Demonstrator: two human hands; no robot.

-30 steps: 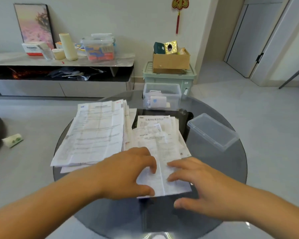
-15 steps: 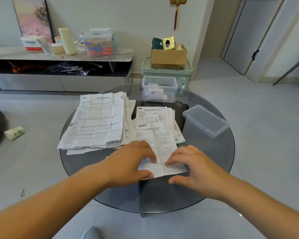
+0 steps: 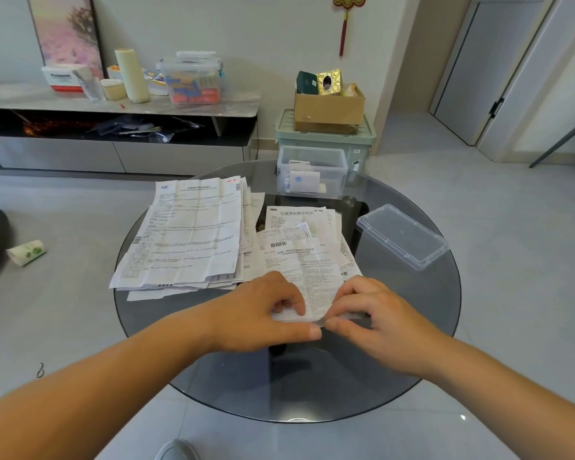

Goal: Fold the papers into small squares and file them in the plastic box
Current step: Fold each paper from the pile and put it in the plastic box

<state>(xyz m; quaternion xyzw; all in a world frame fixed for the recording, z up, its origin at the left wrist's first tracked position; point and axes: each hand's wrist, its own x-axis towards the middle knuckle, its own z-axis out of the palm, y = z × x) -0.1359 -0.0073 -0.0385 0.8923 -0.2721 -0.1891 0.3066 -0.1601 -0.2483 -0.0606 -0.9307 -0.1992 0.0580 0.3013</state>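
A printed leaflet (image 3: 307,277) lies on the round glass table (image 3: 422,327), its near edge lifted slightly. My left hand (image 3: 263,313) pinches that edge from the left with thumb and curled fingers. My right hand (image 3: 375,318) pinches the same edge from the right. Behind it lie more small leaflets (image 3: 299,220), and a stack of large creased papers (image 3: 193,234) sits on the left. The clear plastic box (image 3: 312,172) stands at the table's far edge with a few folded papers inside. Its lid (image 3: 402,235) lies on the right.
A green storage bin (image 3: 326,141) with a cardboard box (image 3: 329,107) on top stands behind the table. A low cabinet (image 3: 113,104) with containers runs along the wall. A small paper roll (image 3: 25,252) lies on the floor at left.
The view has pulled back from the table. Both hands went from pressing flat on the leaflet to pinching its near edge, which now lifts off the glass.
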